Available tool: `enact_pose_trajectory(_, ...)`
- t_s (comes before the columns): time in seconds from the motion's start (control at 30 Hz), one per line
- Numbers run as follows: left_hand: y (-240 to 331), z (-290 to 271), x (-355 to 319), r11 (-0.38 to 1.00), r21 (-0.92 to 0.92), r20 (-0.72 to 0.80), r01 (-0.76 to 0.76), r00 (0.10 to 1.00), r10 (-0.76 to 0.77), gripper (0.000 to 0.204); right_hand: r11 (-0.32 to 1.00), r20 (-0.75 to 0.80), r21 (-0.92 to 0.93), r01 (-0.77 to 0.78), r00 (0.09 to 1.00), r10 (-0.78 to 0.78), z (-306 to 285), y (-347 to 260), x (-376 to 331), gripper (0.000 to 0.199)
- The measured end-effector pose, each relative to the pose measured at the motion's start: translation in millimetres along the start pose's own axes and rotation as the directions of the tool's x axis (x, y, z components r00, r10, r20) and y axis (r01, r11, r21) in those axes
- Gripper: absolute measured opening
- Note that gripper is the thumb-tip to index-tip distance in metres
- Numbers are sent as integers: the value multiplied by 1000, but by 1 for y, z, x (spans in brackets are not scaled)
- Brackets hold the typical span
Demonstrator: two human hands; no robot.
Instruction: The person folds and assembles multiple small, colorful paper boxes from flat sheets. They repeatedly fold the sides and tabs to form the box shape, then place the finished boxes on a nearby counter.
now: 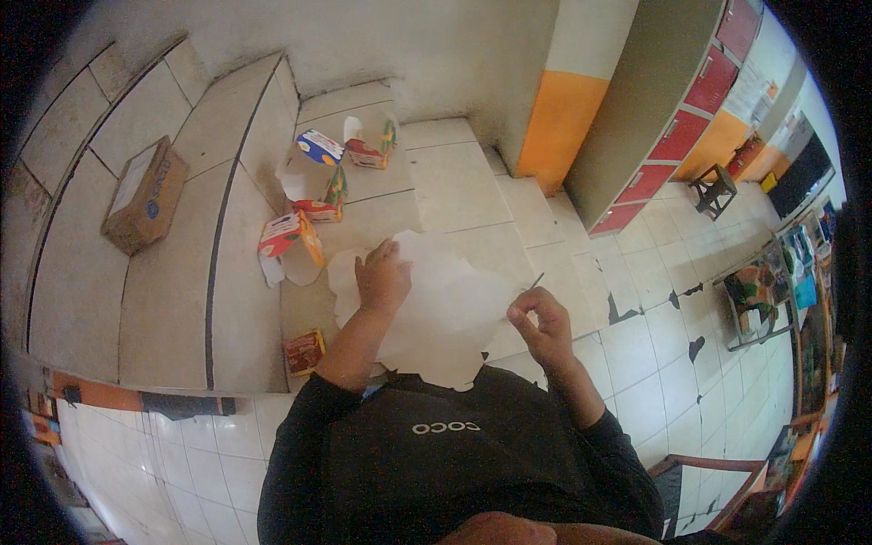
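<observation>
A large white sheet of paper [445, 300] with a wavy, scalloped edge lies in front of me, its near edge by my black shirt. My left hand [384, 275] rests on its upper left part, fingers spread. Off the sheet's right edge, my right hand [542, 329] pinches a thin dark pen-like stick [538, 281] that pokes up from the fingers; its kind is too small to tell. Left of the paper stands a red and orange carton [292, 238] with its flap open. A small red and yellow packet [304, 351] lies near my left forearm.
More open printed cartons, one with a blue flap [320, 146] and one red and green [368, 153], stand farther back. On the tiled ledge at left sits a brown cardboard box [145, 195]. Red-doored lockers [679, 136] and a dark stool [715, 191] are at the far right.
</observation>
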State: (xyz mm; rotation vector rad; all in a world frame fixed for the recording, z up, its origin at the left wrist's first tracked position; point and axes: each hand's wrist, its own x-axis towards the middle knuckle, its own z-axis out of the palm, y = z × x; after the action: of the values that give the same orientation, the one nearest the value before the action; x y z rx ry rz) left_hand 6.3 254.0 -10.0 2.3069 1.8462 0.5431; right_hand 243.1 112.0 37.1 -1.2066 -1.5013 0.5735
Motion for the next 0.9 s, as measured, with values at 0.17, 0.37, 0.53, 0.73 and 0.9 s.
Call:
enact_pose_trajectory(0.17,-6,8,2,991,-102,-190,-90,979,70,49,1000,13,5,-27,1000,27,4,-3,0,8)
enact_pose_trajectory(0.37,-3,10,0,970,-172,-326,-172,939,109,43,999,10,4,37,999,-37,5,0,1,8)
enact_pose_trajectory(0.53,5,1,-2,918,-377,-320,-121,948,-6,35,1000,11,11,13,1000,-13,5,-4,0,7)
enact_pose_trajectory(0.73,-7,-30,-9,808,-582,-239,-94,969,-59,27,996,-100,-78,51,993,-59,-3,1,4,12)
enact_pose_trajectory(0.9,-7,-91,-18,439,-898,-165,-32,949,-267,23,948,-233,291,-128,952,200,-1,-15,12,49)
